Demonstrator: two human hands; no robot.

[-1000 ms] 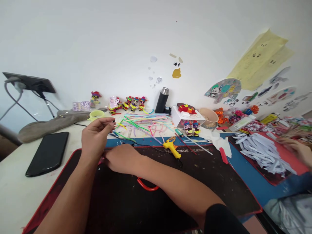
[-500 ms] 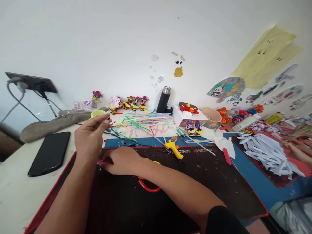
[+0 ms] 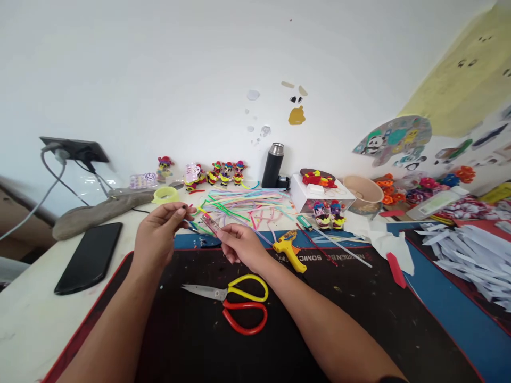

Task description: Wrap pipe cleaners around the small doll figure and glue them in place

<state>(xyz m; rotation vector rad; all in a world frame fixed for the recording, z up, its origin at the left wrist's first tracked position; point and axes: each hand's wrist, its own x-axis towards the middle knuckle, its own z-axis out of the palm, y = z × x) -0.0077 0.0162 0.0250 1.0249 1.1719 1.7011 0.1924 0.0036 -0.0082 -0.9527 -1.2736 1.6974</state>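
My left hand [image 3: 157,231] is closed in a pinch, and a tiny dark piece [image 3: 184,207] shows at its fingertips, too small to name. Between the thumb and fingers of my right hand [image 3: 243,243] is a short flat reddish strip with pale markings [image 3: 210,223], tilted toward the left fingertips. The two hands are apart, above the back edge of the black mat [image 3: 191,340]. Below them lie scissors [image 3: 217,293] with one yellow and one red handle, blades pointing left. A yellow glue gun [image 3: 290,252] rests right of my right hand.
Coloured pipe cleaners [image 3: 255,199] spread behind the hands. Small figures [image 3: 227,173] and a black thermos [image 3: 273,166] stand near the wall. A phone [image 3: 88,258] lies at left. On the right are a white box [image 3: 321,196], a bowl [image 3: 363,191] and paper strips [image 3: 465,255].
My right hand has lifted from the mat with the reddish strip, moving up and right toward the left fingertips. The scissors, earlier mostly covered by my arm, now show fully. The view has shifted left.
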